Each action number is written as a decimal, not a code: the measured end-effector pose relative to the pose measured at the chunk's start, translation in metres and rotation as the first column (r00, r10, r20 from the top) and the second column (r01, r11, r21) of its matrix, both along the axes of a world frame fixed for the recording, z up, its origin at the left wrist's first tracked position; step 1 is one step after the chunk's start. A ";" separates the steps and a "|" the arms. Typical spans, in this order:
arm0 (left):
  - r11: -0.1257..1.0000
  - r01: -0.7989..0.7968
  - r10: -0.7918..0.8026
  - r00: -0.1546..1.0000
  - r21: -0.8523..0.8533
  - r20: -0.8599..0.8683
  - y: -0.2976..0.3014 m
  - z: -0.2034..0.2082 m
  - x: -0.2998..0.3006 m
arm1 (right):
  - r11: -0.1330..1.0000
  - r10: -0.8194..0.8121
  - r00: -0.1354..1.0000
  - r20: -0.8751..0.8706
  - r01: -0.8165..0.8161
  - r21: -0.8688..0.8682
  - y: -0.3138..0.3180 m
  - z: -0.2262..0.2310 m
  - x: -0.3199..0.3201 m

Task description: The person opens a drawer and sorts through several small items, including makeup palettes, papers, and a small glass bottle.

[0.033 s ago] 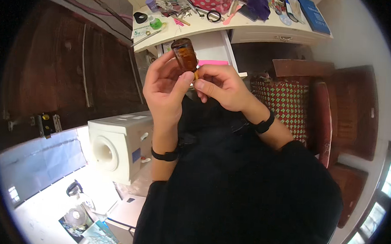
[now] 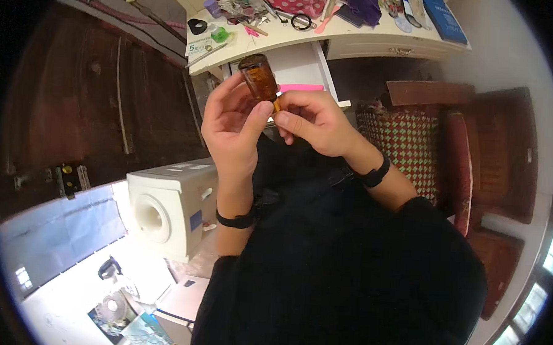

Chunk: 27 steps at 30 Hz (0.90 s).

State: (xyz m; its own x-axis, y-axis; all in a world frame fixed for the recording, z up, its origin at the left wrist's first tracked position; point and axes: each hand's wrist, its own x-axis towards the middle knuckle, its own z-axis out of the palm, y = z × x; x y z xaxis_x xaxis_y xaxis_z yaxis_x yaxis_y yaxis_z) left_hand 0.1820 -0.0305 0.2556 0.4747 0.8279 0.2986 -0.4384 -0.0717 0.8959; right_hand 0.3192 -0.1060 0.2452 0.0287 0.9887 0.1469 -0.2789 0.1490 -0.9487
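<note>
An amber glass bottle (image 2: 259, 79) is held tilted in front of me, its broad base up and its narrow end down. My left hand (image 2: 234, 122) is closed on it, thumb near the narrow end and fingers curled behind the glass. A small orange-yellow part (image 2: 277, 105) shows at that lower end. My right hand (image 2: 313, 120) pinches there with thumb and index finger, which hide most of it. Behind the bottle, a white drawer (image 2: 298, 67) is pulled out, with a bright pink flat thing (image 2: 303, 88) in it.
A cream desk (image 2: 271, 41) spans the back, holding a green bottle (image 2: 219, 34), a black ring (image 2: 301, 22), a purple cloth (image 2: 363, 7) and a blue book (image 2: 444, 19). Patterned fabric (image 2: 401, 144) is at right. A white front-loading machine (image 2: 167, 208) stands at left.
The bottle's base has tipped very slightly to the left. Both hands keep their grip, and the whole view has shifted a little.
</note>
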 end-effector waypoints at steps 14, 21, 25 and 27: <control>1.000 0.002 -0.005 0.974 0.010 0.226 0.002 0.023 0.004 | 0.992 -0.042 0.999 -0.023 0.045 0.120 0.005 0.025 -0.003; 0.998 -0.057 0.051 0.985 0.033 0.165 0.002 0.021 0.006 | 0.993 -0.042 0.997 -0.060 0.048 0.104 0.006 0.022 -0.004; 0.998 -0.044 0.036 0.985 0.047 0.168 0.002 0.022 0.004 | 0.992 -0.045 0.996 -0.079 0.054 0.111 0.006 0.022 -0.005; 0.998 -0.035 0.027 0.985 0.050 0.168 0.002 0.022 0.004 | 0.992 -0.051 0.996 -0.077 0.060 0.114 0.006 0.022 -0.006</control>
State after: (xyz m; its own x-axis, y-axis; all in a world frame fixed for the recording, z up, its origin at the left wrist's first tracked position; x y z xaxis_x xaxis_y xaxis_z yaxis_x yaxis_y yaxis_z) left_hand 0.1857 -0.0290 0.2778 0.3888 0.8226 0.4150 -0.5784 -0.1326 0.8049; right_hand 0.3136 -0.0997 0.2671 0.0981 0.9616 0.2564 -0.3355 0.2745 -0.9011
